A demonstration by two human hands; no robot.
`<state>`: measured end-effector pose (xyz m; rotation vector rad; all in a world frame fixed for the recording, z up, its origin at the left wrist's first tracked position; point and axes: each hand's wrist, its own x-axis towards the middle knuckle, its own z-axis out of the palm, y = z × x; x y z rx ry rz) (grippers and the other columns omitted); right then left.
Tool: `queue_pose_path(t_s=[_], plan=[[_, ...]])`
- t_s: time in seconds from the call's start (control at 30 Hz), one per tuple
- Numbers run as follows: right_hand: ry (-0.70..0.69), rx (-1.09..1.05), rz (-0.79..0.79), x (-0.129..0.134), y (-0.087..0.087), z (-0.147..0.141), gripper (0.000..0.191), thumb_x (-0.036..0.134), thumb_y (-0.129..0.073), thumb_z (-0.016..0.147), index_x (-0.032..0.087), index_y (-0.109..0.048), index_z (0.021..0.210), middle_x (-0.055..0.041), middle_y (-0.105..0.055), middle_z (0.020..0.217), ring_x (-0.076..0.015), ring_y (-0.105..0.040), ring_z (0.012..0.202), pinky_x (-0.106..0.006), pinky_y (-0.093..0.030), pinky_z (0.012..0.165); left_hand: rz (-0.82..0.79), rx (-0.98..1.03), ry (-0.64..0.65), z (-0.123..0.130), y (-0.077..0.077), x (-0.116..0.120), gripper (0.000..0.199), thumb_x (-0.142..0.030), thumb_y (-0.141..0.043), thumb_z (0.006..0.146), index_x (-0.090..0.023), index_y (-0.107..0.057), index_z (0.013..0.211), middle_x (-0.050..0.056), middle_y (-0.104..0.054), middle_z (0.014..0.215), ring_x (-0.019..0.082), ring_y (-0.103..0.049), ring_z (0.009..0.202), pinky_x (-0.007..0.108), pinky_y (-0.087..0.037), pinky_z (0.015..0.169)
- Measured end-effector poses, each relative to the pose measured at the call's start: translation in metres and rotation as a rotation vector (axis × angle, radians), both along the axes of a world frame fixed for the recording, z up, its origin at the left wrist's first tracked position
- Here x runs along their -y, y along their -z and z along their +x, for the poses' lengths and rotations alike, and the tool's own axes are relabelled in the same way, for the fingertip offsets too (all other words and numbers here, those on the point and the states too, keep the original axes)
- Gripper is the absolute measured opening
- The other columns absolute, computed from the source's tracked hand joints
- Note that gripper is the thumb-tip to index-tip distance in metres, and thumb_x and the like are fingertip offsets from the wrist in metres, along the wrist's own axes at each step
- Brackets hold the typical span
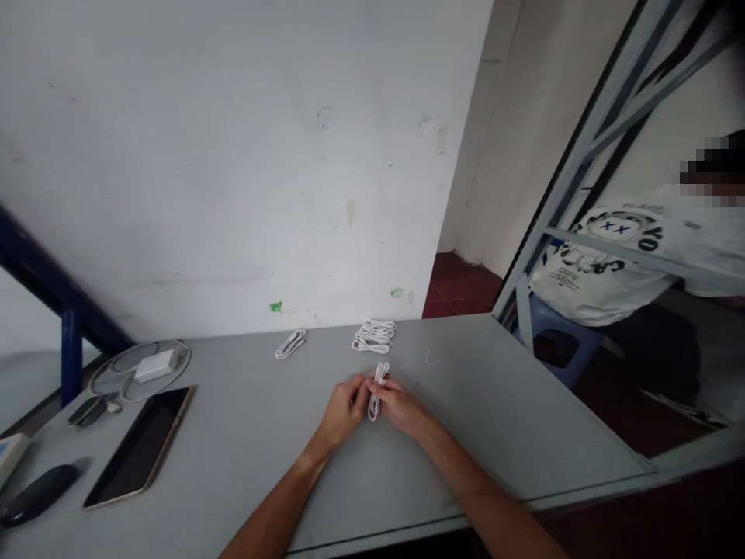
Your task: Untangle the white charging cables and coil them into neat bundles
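Observation:
A folded white cable (374,407) stands out between my two hands, its loops showing above and below the fingers. My right hand (396,401) is closed on the cable's middle. Beside it, my left hand (348,405) has its fingers curled together and touches the bundle at its left side; what its fingertips pinch is too small to make out. Just beyond the hands lies a pile of coiled white cables (375,335). Another white cable coil (290,344) rests farther left on the grey table (233,435).
At the left are a white charger (156,366) with its cable, a tablet (140,446) and a dark mouse (39,494). A thin white tie (431,358) lies right of the pile. A person in a white shirt (628,256) sits beyond the metal frame (559,186).

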<state>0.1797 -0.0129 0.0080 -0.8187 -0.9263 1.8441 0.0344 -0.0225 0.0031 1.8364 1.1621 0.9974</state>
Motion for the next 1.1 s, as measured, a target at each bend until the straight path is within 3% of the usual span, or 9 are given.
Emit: queue_pose_path(t_s=[0.17,0.37,0.6,0.8,0.9,1.1], plan=[[-0.069,-0.069,-0.041,0.003,0.0,-0.003,0.031,0.044,-0.078,0.058,0.022,-0.059,0.067,0.0058,-0.054,0.055,-0.0122,-0.048,0.048,-0.023,-0.038,0.045,-0.004,-0.01,0.093,-0.008,0.001,-0.002,0.045,-0.053,-0.044,0.102,-0.02,-0.05,0.072,-0.004,-0.049,0.059,0.011,-0.04,0.054,0.025,-0.031,0.054],[-0.197,-0.127,-0.142,0.007,-0.011,-0.002,0.031,0.048,-0.071,0.066,0.02,-0.064,0.077,-0.002,-0.066,0.072,-0.0148,-0.058,0.054,-0.023,-0.038,0.043,0.084,-0.075,0.154,-0.012,-0.001,0.0,0.037,-0.047,-0.049,0.102,-0.02,-0.054,0.078,-0.005,-0.052,0.059,0.011,-0.043,0.053,0.024,-0.033,0.052],[-0.207,-0.13,-0.19,0.003,-0.003,0.0,0.024,0.045,-0.069,0.069,0.023,-0.062,0.07,0.0002,-0.062,0.058,-0.0166,-0.057,0.049,-0.025,-0.041,0.041,0.287,-0.252,0.164,-0.013,0.003,-0.001,0.032,-0.038,-0.043,0.106,-0.022,-0.059,0.085,0.001,-0.064,0.072,0.014,-0.055,0.059,0.026,-0.041,0.061],[-0.259,-0.116,-0.183,0.002,-0.002,0.0,0.026,0.049,-0.065,0.07,0.023,-0.063,0.075,-0.003,-0.067,0.071,-0.017,-0.059,0.053,-0.024,-0.04,0.04,0.142,-0.115,0.11,-0.007,0.005,-0.001,0.037,-0.044,-0.049,0.103,-0.02,-0.057,0.076,-0.003,-0.054,0.058,0.011,-0.044,0.051,0.024,-0.032,0.052],[-0.268,-0.125,-0.196,0.001,-0.001,0.0,0.029,0.051,-0.065,0.069,0.023,-0.064,0.074,-0.0019,-0.065,0.068,-0.0154,-0.057,0.051,-0.023,-0.038,0.039,0.061,-0.041,0.078,-0.005,0.005,0.0,0.043,-0.051,-0.052,0.1,-0.019,-0.056,0.072,-0.004,-0.051,0.055,0.01,-0.042,0.05,0.023,-0.029,0.05],[-0.244,-0.1,-0.181,0.001,-0.001,-0.001,0.029,0.052,-0.066,0.067,0.023,-0.064,0.073,-0.0005,-0.063,0.063,-0.0155,-0.055,0.048,-0.023,-0.038,0.037,0.083,-0.087,0.1,-0.003,0.006,0.0,0.044,-0.055,-0.044,0.104,-0.02,-0.057,0.079,-0.001,-0.059,0.061,0.013,-0.049,0.054,0.026,-0.035,0.054]])
